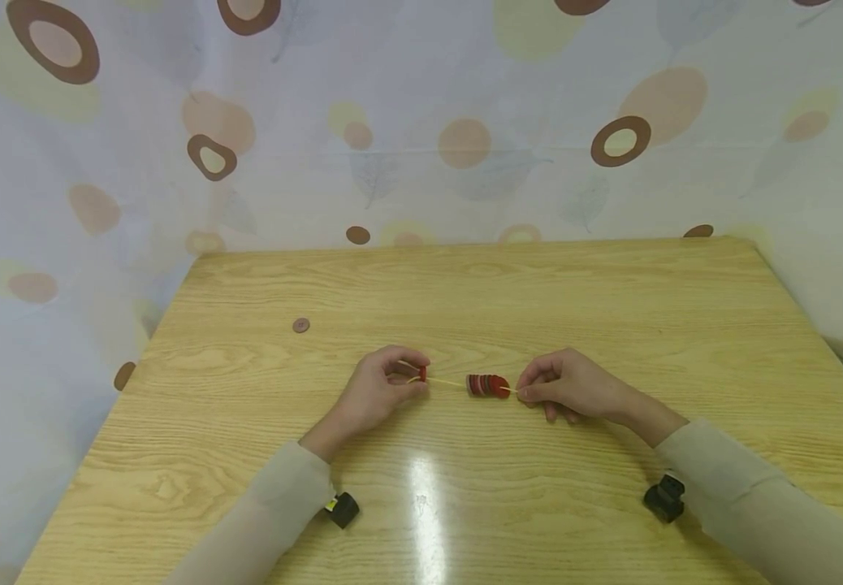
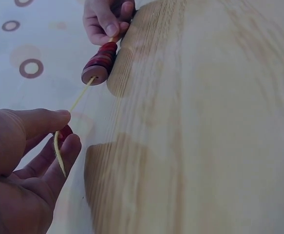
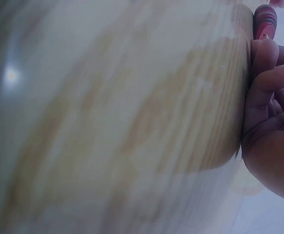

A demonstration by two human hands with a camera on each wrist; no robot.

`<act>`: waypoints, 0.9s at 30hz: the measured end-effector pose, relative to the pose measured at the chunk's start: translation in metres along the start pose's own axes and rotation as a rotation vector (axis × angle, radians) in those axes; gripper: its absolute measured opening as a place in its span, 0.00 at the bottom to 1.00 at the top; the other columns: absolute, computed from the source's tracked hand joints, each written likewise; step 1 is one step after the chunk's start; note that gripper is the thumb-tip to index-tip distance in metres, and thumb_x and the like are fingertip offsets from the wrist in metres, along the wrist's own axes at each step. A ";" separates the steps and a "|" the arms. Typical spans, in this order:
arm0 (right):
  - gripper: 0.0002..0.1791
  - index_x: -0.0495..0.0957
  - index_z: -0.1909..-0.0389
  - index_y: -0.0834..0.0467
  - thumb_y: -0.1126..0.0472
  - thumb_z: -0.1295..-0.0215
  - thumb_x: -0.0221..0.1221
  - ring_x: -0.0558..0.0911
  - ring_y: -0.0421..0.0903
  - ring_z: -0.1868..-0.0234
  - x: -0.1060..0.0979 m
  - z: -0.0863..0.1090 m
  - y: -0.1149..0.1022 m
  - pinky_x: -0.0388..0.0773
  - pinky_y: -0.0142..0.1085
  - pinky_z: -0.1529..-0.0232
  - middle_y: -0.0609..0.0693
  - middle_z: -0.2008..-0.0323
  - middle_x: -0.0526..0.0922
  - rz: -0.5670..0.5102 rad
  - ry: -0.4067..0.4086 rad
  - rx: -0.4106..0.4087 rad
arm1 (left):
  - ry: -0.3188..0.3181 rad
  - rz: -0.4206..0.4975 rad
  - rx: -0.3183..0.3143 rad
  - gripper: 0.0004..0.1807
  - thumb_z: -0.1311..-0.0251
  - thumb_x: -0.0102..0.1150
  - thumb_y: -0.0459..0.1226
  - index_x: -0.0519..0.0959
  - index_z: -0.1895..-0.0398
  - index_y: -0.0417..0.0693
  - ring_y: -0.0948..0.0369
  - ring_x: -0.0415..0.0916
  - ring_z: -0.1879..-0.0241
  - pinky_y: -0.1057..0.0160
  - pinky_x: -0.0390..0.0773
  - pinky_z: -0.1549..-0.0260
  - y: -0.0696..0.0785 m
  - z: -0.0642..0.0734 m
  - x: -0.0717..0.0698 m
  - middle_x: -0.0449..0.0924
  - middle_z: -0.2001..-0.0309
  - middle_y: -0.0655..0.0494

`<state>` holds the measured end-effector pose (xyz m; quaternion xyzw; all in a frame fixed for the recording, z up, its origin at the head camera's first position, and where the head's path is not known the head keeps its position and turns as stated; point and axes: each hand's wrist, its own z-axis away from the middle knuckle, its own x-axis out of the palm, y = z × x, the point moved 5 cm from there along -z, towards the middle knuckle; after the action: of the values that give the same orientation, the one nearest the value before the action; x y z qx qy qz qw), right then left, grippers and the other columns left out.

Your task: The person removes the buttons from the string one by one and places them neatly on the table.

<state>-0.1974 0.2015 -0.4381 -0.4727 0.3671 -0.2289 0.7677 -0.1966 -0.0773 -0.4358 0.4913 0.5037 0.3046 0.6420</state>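
A yellow string (image 1: 447, 382) runs between the two hands. Strung on it is a row of red, brown and dark buttons (image 1: 486, 385), pressed close together nearer the right side. My left hand (image 1: 385, 388) pinches a single red button (image 1: 423, 374) between thumb and fingers, and the string passes through it. In the left wrist view the loose string end (image 2: 60, 158) hangs beyond that red button. At the other end of the row, my right hand (image 1: 571, 383) pinches the string just past the last red button. The right fingertips partly hide the string there.
One loose brown button (image 1: 300, 325) lies on the wooden table (image 1: 538, 301), left of and beyond the left hand. A patterned cloth (image 1: 407, 97) hangs behind the table's far edge. Black wrist cameras (image 1: 664, 497) sit under both sleeves.
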 end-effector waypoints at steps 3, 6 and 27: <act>0.09 0.82 0.59 0.64 0.60 0.30 0.63 0.75 0.42 0.83 0.000 -0.001 0.001 0.68 0.29 0.88 0.55 0.76 0.82 0.001 0.002 0.002 | 0.002 0.007 0.002 0.17 0.43 0.70 0.26 0.82 0.50 0.39 0.54 0.80 0.52 0.59 0.82 0.52 0.001 0.001 -0.001 0.82 0.51 0.49; 0.09 0.82 0.59 0.63 0.60 0.30 0.62 0.76 0.41 0.83 0.000 -0.001 0.002 0.68 0.29 0.88 0.55 0.76 0.82 -0.001 0.003 0.002 | 0.002 0.002 -0.002 0.17 0.42 0.69 0.26 0.82 0.49 0.39 0.54 0.80 0.51 0.59 0.82 0.52 0.001 0.002 -0.002 0.82 0.50 0.50; 0.09 0.83 0.59 0.63 0.60 0.30 0.63 0.75 0.41 0.83 -0.001 -0.001 0.002 0.69 0.29 0.88 0.55 0.76 0.82 0.000 0.008 0.000 | -0.005 0.030 0.014 0.18 0.41 0.69 0.26 0.81 0.47 0.37 0.48 0.80 0.47 0.58 0.81 0.49 -0.002 0.006 -0.014 0.79 0.47 0.43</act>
<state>-0.1988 0.2027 -0.4394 -0.4718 0.3701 -0.2311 0.7662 -0.1952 -0.0923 -0.4325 0.5042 0.4969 0.3094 0.6350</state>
